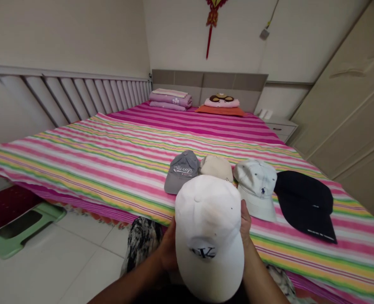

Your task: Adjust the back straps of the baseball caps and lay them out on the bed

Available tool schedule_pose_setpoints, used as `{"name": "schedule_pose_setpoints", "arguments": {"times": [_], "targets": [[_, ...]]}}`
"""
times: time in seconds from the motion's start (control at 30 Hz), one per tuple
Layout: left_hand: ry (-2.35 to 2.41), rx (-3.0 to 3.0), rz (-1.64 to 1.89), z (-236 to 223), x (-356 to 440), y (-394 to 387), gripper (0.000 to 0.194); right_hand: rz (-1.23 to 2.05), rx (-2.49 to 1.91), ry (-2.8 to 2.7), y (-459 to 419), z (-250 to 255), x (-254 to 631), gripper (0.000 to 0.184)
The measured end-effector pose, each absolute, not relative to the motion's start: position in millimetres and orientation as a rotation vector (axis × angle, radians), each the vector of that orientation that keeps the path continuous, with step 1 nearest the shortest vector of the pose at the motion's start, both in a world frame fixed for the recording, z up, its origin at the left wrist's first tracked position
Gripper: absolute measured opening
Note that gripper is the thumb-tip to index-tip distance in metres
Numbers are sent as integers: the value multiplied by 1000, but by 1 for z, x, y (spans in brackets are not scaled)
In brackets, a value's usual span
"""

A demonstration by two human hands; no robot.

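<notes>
A white baseball cap (pixel 210 211) with dark letters on its front is held up between my two hands, its brim pointing toward me. My left hand (pixel 169 247) grips the cap's left side, and my right hand (pixel 245 220) grips its right side; the cap hides most of the fingers. Just beyond it on the bed lie a grey cap (pixel 182 171) with white lettering, a beige cap (pixel 217 166) partly covered by the white one, a pale cap (pixel 256 185) with a small dark emblem, and a black cap (pixel 305 202) at the far right of the row.
The caps rest on a striped bedsheet (pixel 94 152). Folded purple bedding (pixel 170 101) and a pink-and-orange pile (pixel 221 107) sit by the headboard (pixel 180 78). A white railing (pixel 79 95) runs along the left, a green stool (pixel 31 230) stands on the floor, and a nightstand (pixel 282 126) is at right.
</notes>
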State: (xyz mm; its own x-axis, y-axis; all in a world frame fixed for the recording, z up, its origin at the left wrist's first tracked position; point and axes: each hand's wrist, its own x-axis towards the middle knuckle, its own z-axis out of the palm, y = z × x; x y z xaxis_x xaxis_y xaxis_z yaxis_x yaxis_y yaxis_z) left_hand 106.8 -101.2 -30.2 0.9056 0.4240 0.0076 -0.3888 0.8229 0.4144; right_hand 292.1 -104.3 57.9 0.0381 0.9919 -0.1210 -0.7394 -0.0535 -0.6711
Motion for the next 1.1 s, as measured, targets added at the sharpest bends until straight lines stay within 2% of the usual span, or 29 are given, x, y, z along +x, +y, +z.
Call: {"name": "schedule_pose_setpoints", "arguments": {"times": [0.07, 0.17, 0.33, 0.43, 0.5, 0.67, 0.87, 1.1], "targets": [[103, 398, 464, -35, 102, -112, 61, 1478, -693, -450, -101, 59, 289, 37], [195, 435, 564, -38, 97, -128, 45, 1511, -716, -421, -96, 60, 287, 38], [368, 474, 837, -32, 86, -115, 30, 1589, -649, -480, -90, 50, 286, 44], [481, 554, 1010, -14, 61, -82, 32, 1655, -528, -498, -93, 34, 285, 49], [548, 610, 1132, 2, 41, -57, 41, 1745, -469, -478, -100, 20, 286, 50], [616, 705, 1378, 33, 5, 5, 55, 1793, -493, -349, -117, -14, 299, 42], [727, 564, 1455, 20, -9, 74, 38, 1714, -599, -270, -121, -35, 314, 38], [866, 460, 1355, 0, -19, 119, 44, 1723, -573, -183, -120, -43, 317, 35]]}}
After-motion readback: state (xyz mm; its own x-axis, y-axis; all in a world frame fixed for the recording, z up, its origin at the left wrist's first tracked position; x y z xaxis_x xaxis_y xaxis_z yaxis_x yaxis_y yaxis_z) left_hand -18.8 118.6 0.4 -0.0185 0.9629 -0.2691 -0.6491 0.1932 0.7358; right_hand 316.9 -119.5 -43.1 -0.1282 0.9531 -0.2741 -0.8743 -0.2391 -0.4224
